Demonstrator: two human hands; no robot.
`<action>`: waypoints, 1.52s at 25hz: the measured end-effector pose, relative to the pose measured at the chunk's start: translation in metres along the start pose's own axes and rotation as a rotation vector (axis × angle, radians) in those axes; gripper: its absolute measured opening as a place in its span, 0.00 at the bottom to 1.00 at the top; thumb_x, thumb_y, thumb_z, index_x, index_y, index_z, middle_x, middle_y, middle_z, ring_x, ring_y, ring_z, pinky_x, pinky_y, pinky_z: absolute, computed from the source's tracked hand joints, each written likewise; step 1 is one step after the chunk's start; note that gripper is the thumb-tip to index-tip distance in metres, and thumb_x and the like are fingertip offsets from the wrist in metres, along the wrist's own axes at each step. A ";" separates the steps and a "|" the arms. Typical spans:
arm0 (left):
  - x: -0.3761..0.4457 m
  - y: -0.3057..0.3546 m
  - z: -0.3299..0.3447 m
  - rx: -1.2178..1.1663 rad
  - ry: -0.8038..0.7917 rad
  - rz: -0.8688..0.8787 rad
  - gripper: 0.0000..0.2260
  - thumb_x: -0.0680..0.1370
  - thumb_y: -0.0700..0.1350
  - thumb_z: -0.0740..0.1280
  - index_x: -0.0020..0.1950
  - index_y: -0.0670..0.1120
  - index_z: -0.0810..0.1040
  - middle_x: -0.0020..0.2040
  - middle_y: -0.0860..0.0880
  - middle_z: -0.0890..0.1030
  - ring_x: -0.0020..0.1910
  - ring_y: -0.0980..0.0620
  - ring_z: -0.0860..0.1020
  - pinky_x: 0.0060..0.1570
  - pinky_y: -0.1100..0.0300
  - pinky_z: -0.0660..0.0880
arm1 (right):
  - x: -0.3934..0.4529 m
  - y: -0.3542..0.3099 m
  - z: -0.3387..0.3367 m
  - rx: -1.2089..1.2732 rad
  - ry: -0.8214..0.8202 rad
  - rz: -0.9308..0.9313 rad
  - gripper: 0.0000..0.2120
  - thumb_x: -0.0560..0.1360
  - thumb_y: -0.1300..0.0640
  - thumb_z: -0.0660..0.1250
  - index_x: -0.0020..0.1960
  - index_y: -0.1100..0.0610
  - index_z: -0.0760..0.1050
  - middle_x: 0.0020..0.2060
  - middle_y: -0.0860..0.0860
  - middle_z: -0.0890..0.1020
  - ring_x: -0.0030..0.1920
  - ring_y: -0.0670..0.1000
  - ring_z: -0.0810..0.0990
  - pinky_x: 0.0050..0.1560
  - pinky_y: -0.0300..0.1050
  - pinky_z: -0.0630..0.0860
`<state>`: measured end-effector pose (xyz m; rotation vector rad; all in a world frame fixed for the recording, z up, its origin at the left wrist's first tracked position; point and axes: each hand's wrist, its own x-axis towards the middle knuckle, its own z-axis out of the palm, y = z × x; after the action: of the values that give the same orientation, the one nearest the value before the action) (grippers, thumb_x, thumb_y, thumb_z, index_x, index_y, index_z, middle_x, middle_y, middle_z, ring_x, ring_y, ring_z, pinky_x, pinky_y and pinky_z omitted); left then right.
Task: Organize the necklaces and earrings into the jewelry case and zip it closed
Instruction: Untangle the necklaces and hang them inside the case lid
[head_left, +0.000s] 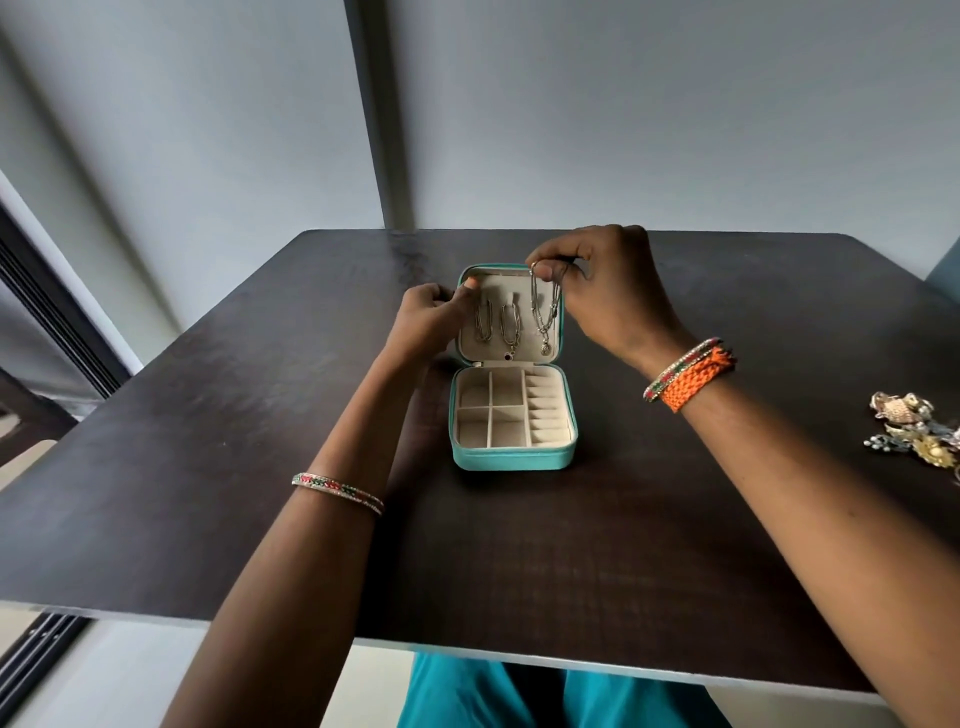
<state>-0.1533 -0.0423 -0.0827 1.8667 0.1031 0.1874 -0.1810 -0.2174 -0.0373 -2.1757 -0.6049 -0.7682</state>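
Resting on: the small square teal zip-around jewelry case with beige lining (511, 460) is set open near the middle of the dark brown wooden table (208, 441), its lid (522, 270) stood upright at the far side.
Lid contents: three chains are hung side by side against the lining, namely a gold link necklace on the left (483, 321), a gold chain with a small dark red pendant in the middle (509, 330), and a silver chain with an oval pendant on the right (544, 317).
Right hand (605, 288): the top of the silver chain is pinched between thumb and curled fingertips at the lid's upper right corner; the remaining fingers are bent.
Left hand (434, 319): the lid's left edge is touched by thumb and fingers, which are curled at the rim; the exact grip cannot be told.
Base tray: square compartments are seen on the left and a row of ring rolls on the right.
Loose pieces: a cluster of gold and silver ornate earrings (917, 428) is laid at the table's right edge, well apart from the case.
Wrists: a multicoloured beaded bangle (337, 491) is worn on the left; a similar bangle and an orange braided band (698, 382) are worn on the right.
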 end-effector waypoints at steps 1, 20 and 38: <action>0.000 -0.001 0.001 -0.002 0.020 0.014 0.14 0.78 0.54 0.64 0.39 0.45 0.74 0.37 0.48 0.77 0.35 0.53 0.73 0.28 0.67 0.68 | -0.001 0.001 0.002 -0.020 -0.009 -0.030 0.05 0.72 0.65 0.69 0.45 0.61 0.84 0.41 0.54 0.86 0.42 0.48 0.82 0.47 0.38 0.77; -0.008 0.000 0.008 0.031 0.122 0.171 0.12 0.78 0.50 0.65 0.48 0.41 0.77 0.43 0.43 0.81 0.39 0.49 0.78 0.39 0.56 0.76 | -0.013 0.028 0.027 -0.574 0.188 -0.314 0.10 0.67 0.65 0.71 0.46 0.55 0.81 0.35 0.47 0.83 0.44 0.54 0.78 0.58 0.49 0.55; -0.015 0.008 0.005 0.087 0.133 0.168 0.10 0.77 0.49 0.66 0.49 0.43 0.76 0.45 0.43 0.83 0.46 0.44 0.81 0.46 0.52 0.78 | -0.008 0.021 0.028 -0.570 0.234 -0.137 0.05 0.64 0.61 0.75 0.38 0.54 0.80 0.41 0.51 0.76 0.46 0.55 0.74 0.43 0.44 0.52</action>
<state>-0.1678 -0.0519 -0.0780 1.9495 0.0461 0.4292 -0.1642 -0.2106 -0.0689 -2.5095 -0.4520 -1.3819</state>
